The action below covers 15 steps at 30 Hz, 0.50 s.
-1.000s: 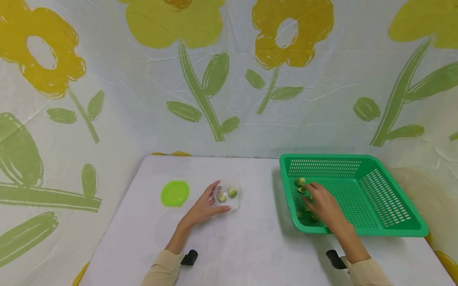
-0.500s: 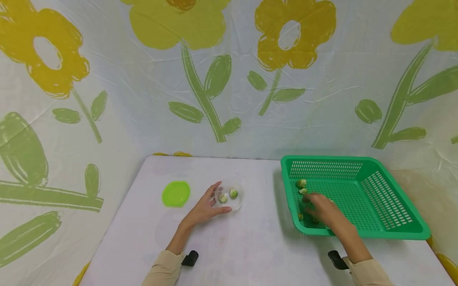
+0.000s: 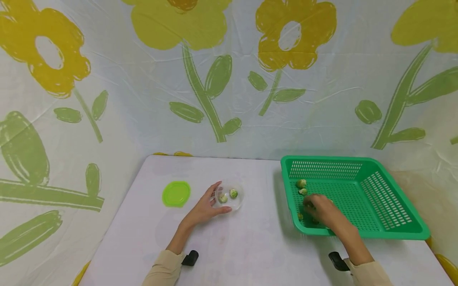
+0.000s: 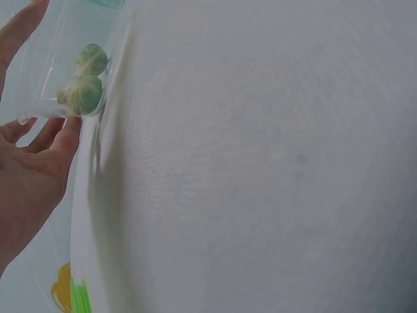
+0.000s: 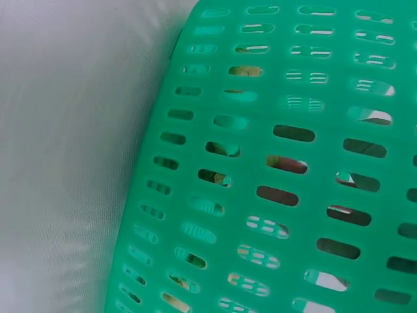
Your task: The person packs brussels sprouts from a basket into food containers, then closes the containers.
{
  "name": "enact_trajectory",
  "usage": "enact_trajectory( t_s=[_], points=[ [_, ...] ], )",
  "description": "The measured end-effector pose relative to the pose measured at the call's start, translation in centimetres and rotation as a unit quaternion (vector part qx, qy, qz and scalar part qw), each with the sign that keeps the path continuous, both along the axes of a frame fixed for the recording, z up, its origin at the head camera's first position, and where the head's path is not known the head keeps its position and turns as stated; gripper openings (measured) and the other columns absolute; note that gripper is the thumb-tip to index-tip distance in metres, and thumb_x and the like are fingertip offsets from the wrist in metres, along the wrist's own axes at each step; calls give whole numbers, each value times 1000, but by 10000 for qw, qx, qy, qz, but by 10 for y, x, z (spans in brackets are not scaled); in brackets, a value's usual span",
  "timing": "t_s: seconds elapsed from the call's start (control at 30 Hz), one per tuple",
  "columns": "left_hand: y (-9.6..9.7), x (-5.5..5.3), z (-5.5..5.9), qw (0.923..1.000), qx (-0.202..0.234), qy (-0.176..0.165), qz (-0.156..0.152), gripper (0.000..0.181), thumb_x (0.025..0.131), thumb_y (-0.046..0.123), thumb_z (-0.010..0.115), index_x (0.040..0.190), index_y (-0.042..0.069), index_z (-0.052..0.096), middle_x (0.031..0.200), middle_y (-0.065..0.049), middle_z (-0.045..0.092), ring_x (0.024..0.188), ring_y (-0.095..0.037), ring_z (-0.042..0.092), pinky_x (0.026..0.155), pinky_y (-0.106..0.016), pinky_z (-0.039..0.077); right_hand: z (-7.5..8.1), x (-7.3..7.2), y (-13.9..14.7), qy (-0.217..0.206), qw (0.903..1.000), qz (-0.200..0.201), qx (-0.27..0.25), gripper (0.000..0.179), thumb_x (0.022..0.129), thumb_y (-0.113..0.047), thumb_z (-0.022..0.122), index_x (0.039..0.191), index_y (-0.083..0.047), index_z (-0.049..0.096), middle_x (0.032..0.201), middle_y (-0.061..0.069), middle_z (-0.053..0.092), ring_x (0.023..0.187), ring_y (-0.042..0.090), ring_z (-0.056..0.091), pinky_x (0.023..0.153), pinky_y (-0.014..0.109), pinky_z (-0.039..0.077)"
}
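The left hand (image 3: 204, 208) held a clear cup (image 3: 238, 201) at its left side, thumb and fingers curved around the wall; two Brussels sprouts (image 3: 233, 193) lay inside. The right hand (image 3: 325, 208) was down in the green basket (image 3: 358, 203), fingers bent among more sprouts (image 3: 301, 183) by the left wall; whether they pinched one I cannot tell, since the knuckles hid the tips and the right wrist view met mostly slotted plastic. That forearm crossed the basket's near rim. Right of the hand, the basket floor stretched wide to the far wall. A broad strip of white table (image 3: 255, 238) separated cup and basket. A lime-green lid (image 3: 176, 194) lay near the left hand, inside the table's left edge; the basket stood close to the back and right edges.
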<state>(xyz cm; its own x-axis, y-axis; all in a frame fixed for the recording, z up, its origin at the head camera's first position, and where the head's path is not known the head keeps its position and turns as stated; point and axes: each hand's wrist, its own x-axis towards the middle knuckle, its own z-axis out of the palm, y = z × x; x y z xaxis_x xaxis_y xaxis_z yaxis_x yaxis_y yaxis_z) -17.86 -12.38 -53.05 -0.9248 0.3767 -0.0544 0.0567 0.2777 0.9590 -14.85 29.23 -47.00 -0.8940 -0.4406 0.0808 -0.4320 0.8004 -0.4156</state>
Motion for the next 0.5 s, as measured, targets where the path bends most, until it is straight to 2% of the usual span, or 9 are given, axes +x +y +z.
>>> enact_trajectory(
  t_s=[0.27,0.5],
  points=[
    [0,-1,1,10000,-91,-18,-9,107,81,37,90,164,22,23,167,-6,25,153,-22,27,121,-44,32,1,1,-4,758,9969,-12,-206,15,83,10,78,94,1,73,83,5,66,74,22,64,61,34,56],
    [0,-1,-1,10000,39,-8,19,106,82,30,90,164,20,23,167,-7,25,153,-24,27,122,-46,31,7,1,-11,1626,9853,-108,-514,21,81,12,79,98,2,72,87,8,65,72,23,64,57,32,55]
  ],
)
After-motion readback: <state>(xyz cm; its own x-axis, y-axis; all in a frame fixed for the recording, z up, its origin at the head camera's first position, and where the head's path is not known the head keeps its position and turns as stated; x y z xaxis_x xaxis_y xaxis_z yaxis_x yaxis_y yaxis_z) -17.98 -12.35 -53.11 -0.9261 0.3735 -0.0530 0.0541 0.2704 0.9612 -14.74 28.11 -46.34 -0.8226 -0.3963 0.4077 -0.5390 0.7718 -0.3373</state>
